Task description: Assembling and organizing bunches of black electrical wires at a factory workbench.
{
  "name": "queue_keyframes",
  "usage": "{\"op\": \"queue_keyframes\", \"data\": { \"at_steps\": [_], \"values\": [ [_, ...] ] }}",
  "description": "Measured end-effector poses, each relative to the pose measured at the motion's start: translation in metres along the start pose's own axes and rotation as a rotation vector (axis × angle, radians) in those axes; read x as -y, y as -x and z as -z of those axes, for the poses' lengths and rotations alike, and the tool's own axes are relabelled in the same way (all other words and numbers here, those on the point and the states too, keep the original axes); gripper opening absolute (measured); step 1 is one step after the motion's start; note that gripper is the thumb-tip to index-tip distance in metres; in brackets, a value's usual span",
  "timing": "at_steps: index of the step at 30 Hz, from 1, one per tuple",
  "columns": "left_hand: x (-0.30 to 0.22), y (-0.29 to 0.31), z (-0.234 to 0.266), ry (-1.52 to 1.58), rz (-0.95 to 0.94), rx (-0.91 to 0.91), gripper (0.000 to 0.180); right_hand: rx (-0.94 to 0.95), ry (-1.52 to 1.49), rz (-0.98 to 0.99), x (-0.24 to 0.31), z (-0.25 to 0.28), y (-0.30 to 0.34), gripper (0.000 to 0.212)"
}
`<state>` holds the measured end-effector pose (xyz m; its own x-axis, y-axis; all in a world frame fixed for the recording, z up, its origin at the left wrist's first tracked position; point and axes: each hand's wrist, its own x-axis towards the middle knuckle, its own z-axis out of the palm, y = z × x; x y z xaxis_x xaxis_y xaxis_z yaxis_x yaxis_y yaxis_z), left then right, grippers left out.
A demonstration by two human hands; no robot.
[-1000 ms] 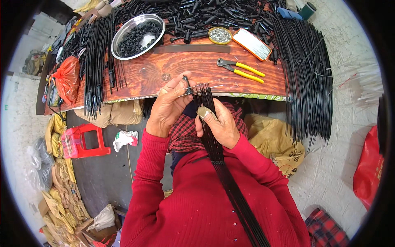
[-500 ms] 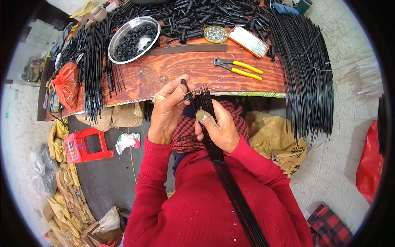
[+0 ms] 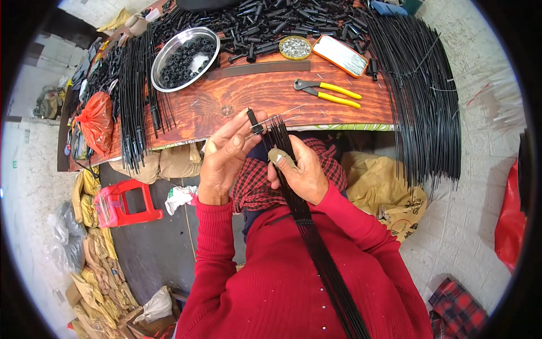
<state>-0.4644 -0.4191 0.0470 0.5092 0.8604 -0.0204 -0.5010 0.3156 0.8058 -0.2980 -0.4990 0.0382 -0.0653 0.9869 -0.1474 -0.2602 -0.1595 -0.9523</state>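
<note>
Over my lap, my left hand (image 3: pixel 223 161) has its bent fingers behind a small black tubular fitting (image 3: pixel 254 121), which leans against the fingertips. The thumb sits lower, a little apart from the fitting. Two thin metal rods (image 3: pixel 289 112) run from beside these fingers to the right, past the tips of the black cables; how they are held is hidden. My right hand (image 3: pixel 305 172), with a worn covering on its thumb, is closed around a bundle of thin black cables (image 3: pixel 324 265). That bundle hangs down across my red sweater, and a band ties it below the hand.
On the wooden table (image 3: pixel 226 93) are yellow-handled nippers (image 3: pixel 333 93), a steel bowl (image 3: pixel 156 76) of black rings, a round dish (image 3: pixel 295 47) of metal bits, an orange-rimmed tray (image 3: pixel 342 55) and heaped black fittings (image 3: pixel 305 22). Cables (image 3: pixel 420 101) overhang the right edge. A red stool (image 3: pixel 148 214) stands left.
My left thumb has come down off the black fitting and the fingers have opened a little. The fitting shows more fully. The right hand keeps its hold, and the view has shifted slightly.
</note>
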Motion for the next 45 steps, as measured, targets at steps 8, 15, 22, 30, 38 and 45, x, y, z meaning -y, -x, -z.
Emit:
{"op": "queue_keyframes", "data": {
  "at_steps": [8, 15, 22, 30, 38, 45],
  "values": [
    [0.011, -0.006, 0.008, 0.042, 0.036, -0.033, 0.053, 0.018, -0.042, 0.011, -0.003, 0.001, -0.001, 0.029],
    [0.008, -0.006, -0.003, 0.007, -0.013, -0.006, 0.052, -0.031, -0.023, 0.000, 0.003, 0.001, -0.001, 0.026],
    [0.009, -0.006, -0.013, -0.114, -0.021, -0.173, 0.048, -0.043, -0.001, -0.023, 0.000, 0.001, -0.001, 0.024],
    [0.011, -0.010, -0.022, -0.205, -0.016, -0.249, 0.043, -0.061, -0.018, -0.011, 0.001, 0.003, -0.001, 0.024],
    [0.022, -0.011, -0.019, -0.160, -0.025, -0.302, 0.041, -0.009, 0.118, 0.024, 0.005, 0.009, -0.004, 0.027],
    [0.029, -0.012, -0.005, -0.087, -0.038, -0.309, 0.041, 0.046, 0.178, 0.024, 0.015, 0.011, -0.007, 0.028]
  ]
}}
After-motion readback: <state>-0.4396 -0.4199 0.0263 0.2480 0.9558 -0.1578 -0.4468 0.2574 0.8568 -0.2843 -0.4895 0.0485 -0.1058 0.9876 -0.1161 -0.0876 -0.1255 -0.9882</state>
